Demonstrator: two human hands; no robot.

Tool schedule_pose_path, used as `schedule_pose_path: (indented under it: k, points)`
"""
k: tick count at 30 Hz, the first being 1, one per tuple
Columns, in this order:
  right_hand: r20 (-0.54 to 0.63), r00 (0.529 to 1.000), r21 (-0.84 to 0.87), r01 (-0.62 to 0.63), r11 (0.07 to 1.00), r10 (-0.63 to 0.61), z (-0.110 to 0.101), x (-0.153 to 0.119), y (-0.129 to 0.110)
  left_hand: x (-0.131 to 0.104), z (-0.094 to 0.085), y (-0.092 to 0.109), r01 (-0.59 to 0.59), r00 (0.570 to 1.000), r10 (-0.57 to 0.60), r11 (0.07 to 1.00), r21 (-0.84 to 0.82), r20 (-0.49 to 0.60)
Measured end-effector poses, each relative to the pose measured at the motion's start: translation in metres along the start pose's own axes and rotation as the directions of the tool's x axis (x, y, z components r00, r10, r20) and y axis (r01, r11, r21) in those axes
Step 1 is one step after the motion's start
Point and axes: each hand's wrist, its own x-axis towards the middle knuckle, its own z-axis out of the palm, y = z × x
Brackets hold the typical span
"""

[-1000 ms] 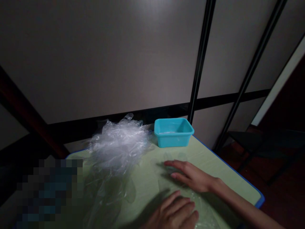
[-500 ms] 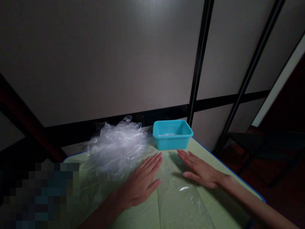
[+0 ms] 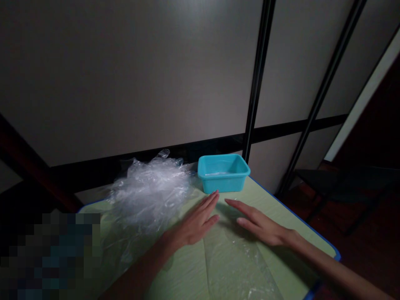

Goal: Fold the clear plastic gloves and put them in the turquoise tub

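Observation:
A clear plastic bag or sheet (image 3: pixel 240 266) lies flat on the pale green table. At its far left edge is my left hand (image 3: pixel 200 223), fingers stretched out and thumb apart, with nothing in it. My right hand (image 3: pixel 262 225) faces it from the right, fingers extended and thumb spread, also holding nothing. Whether either palm touches the plastic I cannot tell. Just beyond the fingertips stands a turquoise plastic basin (image 3: pixel 223 183) with something clear and thin inside. A crumpled heap of clear plastic (image 3: pixel 153 189) rests left of the basin.
The green table (image 3: pixel 287 233) has a blue edge and stands against a grey sliding-door wardrobe (image 3: pixel 150 83) with black frames. A dark chair (image 3: pixel 337 187) is off to the right. The lower left corner is pixelated.
My hands have come closer together and turned more on edge, the left shifting right and forward. The whole view has moved slightly.

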Motion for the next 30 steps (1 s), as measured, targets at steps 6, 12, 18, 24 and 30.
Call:
schedule_pose_path:
  k: [6,12,18,24,30]
  points:
    - [0.021,0.993,0.806,-0.083,0.587,0.112,0.007,0.007,-0.006,-0.023,0.008,0.013,0.052,0.999,-0.026,0.351,-0.935,0.046]
    - [0.097,0.985,0.823,-0.158,0.545,0.140,0.036,0.013,0.022,-0.026,0.027,-0.009,0.220,0.973,-0.114,0.198,-0.955,0.201]
    - [0.084,0.985,0.802,-0.155,0.576,0.148,0.038,0.011,0.023,-0.027,0.029,-0.013,0.208,0.974,-0.131,0.211,-0.955,0.184]
    - [0.008,0.981,0.868,-0.103,0.486,0.192,0.036,0.009,0.023,-0.026,0.027,-0.005,0.163,0.982,-0.131,0.230,-0.959,0.136]
    - [-0.026,0.983,0.895,-0.058,0.443,0.180,0.014,0.006,0.012,-0.026,0.003,0.011,0.038,0.997,-0.074,0.220,-0.975,0.022]
